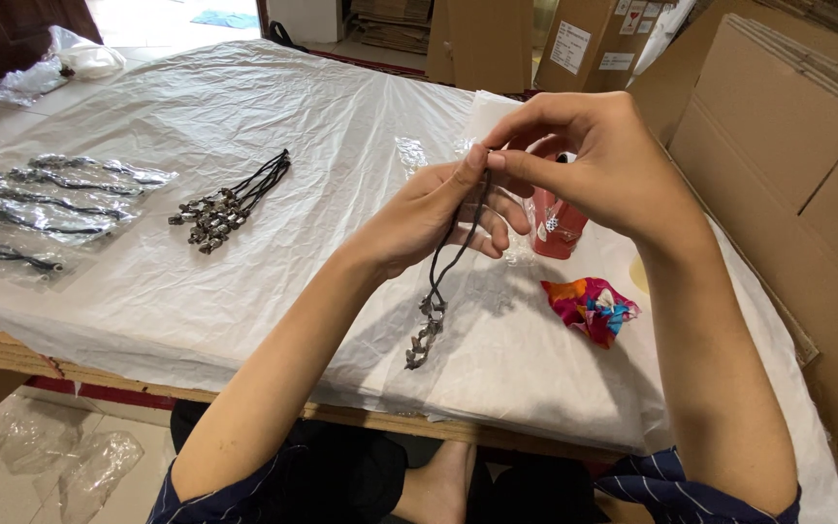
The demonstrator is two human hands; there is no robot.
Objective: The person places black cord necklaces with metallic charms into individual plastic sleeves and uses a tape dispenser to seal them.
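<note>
Above the plastic-covered counter [273, 126], the left hand [429, 218] and right hand [584, 165] pinch the top of a black cord [453, 247]; its metal charm [426, 335] dangles. Right of the cord lies a colourful wrapper [591, 309]; farther left, a cord bundle [230, 204] and bagged cords [46, 209].

One head-worn camera looks steeply down, close above the plastic-covered table [273, 126].

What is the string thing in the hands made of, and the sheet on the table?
The black cord looks like matte braided string, limp and dangling. Its charm seems dull grey metal. The table sheet looks like thin plastic film: whitish, wrinkled and shiny.
</note>
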